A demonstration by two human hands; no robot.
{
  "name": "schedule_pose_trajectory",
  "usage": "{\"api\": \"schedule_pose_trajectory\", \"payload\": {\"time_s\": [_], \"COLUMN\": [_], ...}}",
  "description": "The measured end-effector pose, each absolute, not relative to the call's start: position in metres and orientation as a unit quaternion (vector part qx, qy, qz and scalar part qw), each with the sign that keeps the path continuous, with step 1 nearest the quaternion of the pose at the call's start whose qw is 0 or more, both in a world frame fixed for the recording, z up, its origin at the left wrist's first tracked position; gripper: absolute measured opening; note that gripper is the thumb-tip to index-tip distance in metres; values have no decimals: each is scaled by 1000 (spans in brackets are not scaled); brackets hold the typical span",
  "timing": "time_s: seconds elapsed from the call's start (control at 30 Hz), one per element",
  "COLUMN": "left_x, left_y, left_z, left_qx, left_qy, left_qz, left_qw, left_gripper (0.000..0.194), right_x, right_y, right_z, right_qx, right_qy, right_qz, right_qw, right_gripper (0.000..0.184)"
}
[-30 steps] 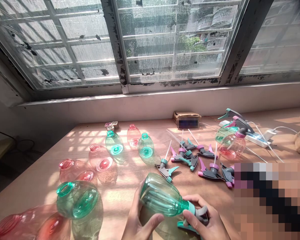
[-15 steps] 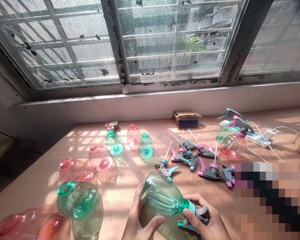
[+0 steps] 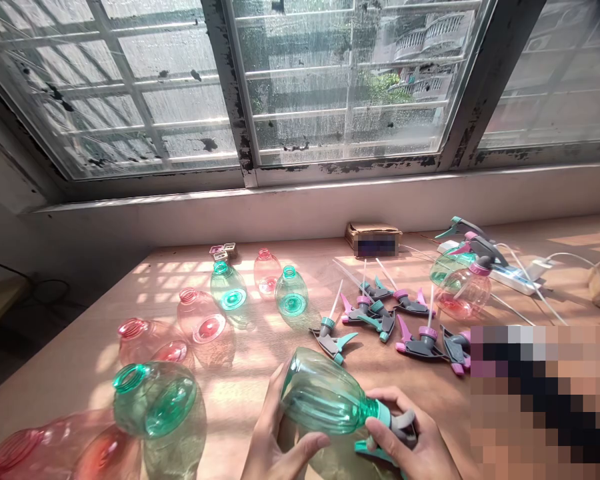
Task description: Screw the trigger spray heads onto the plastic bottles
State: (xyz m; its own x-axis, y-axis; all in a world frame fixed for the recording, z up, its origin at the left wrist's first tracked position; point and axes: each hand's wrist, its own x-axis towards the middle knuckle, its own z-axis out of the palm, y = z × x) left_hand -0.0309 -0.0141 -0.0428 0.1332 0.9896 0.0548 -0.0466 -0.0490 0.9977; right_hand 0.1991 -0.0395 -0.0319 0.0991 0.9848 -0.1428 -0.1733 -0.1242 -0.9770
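Observation:
A clear green spray bottle (image 3: 325, 397) lies tilted in my hands near the table's front edge. My left hand (image 3: 275, 440) wraps round its body, thumb across the lower side. My right hand (image 3: 410, 443) closes on the grey and teal trigger sprayer head (image 3: 393, 430) fitted at the bottle's neck. The bottle's base points up and to the left.
Several empty green and pink bottles (image 3: 155, 400) stand on the wooden table (image 3: 240, 393) at left. Loose trigger sprayers (image 3: 380, 313) with dip tubes lie in the middle. Two assembled bottles (image 3: 463, 280), a power strip (image 3: 515, 277) and a small box (image 3: 373, 239) sit at the back right.
The bottle has turned slightly in my hands; my left thumb has slid a little along its underside. Nothing else on the table has moved.

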Motion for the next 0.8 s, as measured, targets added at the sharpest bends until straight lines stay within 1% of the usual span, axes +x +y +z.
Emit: {"api": "schedule_pose_trajectory", "payload": {"time_s": [0.17, 0.3, 0.43, 0.53, 0.7, 0.8], "left_x": [-27, -27, -29, -31, -34, -32], "left_y": [-16, -18, -18, -16, -14, -16], "left_z": [-38, -36, -40, -41, -42, -43], "left_qx": [511, 507, 509, 519, 552, 553], "left_qy": [460, 438, 451, 453, 457, 451], "left_qz": [485, 491, 490, 481, 460, 458], "left_qw": [541, 556, 546, 542, 525, 531], "left_gripper": [86, 95, 98, 96, 86, 85], "right_x": [198, 198, 199, 199, 201, 200], "right_y": [-40, -39, -39, -39, -40, -40], "right_z": [-32, -33, -35, -35, -33, -31], "right_qx": [-515, -515, -515, -519, -533, -533], "right_qy": [-378, -386, -395, -404, -395, -386], "right_qz": [547, 542, 539, 534, 538, 541], "right_qw": [541, 540, 536, 531, 520, 523], "right_gripper": [61, 60, 59, 60, 64, 64]}}
